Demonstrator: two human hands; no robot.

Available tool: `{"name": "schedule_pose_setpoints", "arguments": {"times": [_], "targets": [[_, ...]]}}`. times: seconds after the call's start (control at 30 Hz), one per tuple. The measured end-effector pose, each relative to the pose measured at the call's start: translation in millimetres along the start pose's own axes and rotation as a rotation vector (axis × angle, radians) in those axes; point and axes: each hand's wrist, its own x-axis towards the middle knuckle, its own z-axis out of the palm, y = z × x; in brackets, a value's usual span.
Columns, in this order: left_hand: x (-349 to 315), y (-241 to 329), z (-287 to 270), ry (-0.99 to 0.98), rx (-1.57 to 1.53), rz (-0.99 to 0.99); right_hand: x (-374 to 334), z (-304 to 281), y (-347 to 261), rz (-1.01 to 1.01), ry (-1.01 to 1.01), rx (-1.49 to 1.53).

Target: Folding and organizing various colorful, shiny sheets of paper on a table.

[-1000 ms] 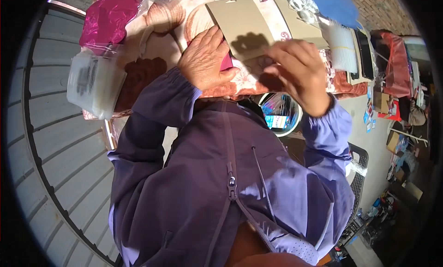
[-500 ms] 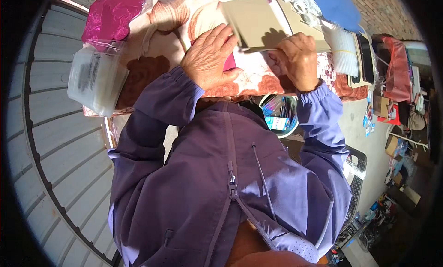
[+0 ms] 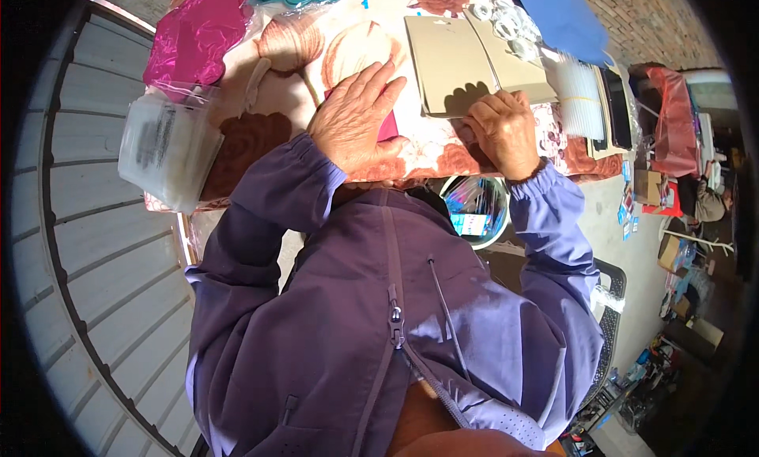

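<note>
Below table, bucket (image 3: 474,212) with packets (image 3: 473,208)

Pink item (image 3: 389,127) mostly hidden under left hand (image 3: 356,121); right hand (image 3: 500,131) fingertips unclear.

A person in a purple zip-front jacket (image 3: 379,338), its metal zipper pull (image 3: 394,315) hanging at the chest. Elastic-gathered cuffs (image 3: 528,177) close both long sleeves.

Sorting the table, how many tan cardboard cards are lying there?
2. One tan card lies above the right hand, which touches its lower edge; the second card lies partly under it, to the right. More may be hidden.
</note>
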Motion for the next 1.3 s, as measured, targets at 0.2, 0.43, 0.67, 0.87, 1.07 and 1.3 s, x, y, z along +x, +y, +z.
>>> {"name": "schedule_pose_setpoints", "arguments": {"times": [0.2,0.43,0.67,0.87,1.07,1.3], "targets": [[-12,-4,-6,-0.013,-0.064,0.036,6,-20,-1,0.065,-0.267,0.235],[-33,-2,-15,0.047,-0.124,0.077,49,-6,-27,-0.070,0.090,0.206],[-42,3,-29,0.053,-0.189,0.075,70,20,-55,-0.109,0.090,0.360],[-56,-3,-31,0.068,-0.226,0.060,9,-1,-39,-0.013,-0.098,0.172],[-57,-6,-31,0.032,-0.228,0.072,-8,-8,-5,0.132,-0.279,-0.091],[-61,-8,-21,0.142,-0.242,0.072,12,-7,-84,-0.123,-0.047,0.409]]}}
